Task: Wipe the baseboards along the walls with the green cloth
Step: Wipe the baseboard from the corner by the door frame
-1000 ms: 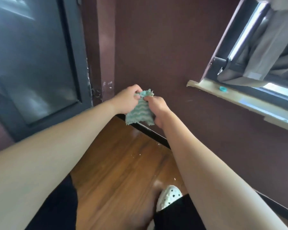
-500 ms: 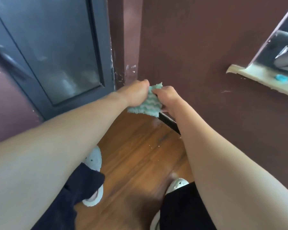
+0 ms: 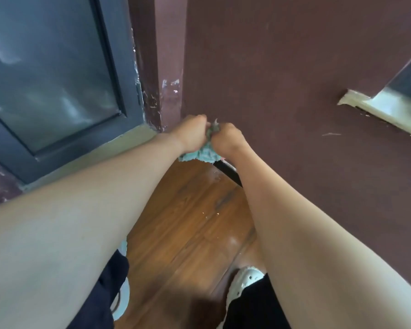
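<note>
At the bottom edge a white shoe stands on the wooden floor, and mid-frame the left hand and right hand, both with curled fingers, bunch the green cloth between them just above the dark baseboard, with the maroon wall behind and a grey door at upper left.

cloth teal-green; wall maroon; baseboard black; floor brown woodgrain; door frame dark grey; shoes white.
</note>
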A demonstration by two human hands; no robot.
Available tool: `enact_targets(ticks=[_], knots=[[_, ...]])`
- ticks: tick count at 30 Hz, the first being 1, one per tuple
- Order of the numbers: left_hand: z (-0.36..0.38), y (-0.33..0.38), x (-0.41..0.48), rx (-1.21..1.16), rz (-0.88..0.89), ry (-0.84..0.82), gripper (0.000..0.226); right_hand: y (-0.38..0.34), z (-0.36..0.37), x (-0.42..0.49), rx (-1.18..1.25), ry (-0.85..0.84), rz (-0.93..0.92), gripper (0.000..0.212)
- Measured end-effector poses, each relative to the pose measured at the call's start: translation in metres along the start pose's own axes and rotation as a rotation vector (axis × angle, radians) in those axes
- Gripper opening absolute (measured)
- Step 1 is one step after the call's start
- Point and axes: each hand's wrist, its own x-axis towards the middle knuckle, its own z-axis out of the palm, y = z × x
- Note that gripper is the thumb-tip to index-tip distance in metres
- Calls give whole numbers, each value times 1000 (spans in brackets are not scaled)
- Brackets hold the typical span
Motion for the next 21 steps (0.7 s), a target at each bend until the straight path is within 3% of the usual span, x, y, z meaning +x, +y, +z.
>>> enact_targets(ticks=[5, 9, 13, 17, 19, 21], knots=[[-7, -11, 29, -43, 24, -27, 33, 2, -12, 33, 470, -75, 84, 24], [-13, -31, 43, -52, 12, -29, 16, 7, -11, 55, 569, -226, 36, 35], [-25, -56, 62, 63, -128, -36, 15, 14, -11, 86, 473, -180, -21, 36], [-30, -75, 69, 243, -351, -187, 11, 18, -15, 114, 279, -83, 2, 38], [-26, -79, 70, 282, -389, -239, 24, 11, -16, 120, 177, -65, -14, 38], [-25, -74, 72, 142, -352, -223, 41, -7, -17, 123, 163, -73, -49, 33]])
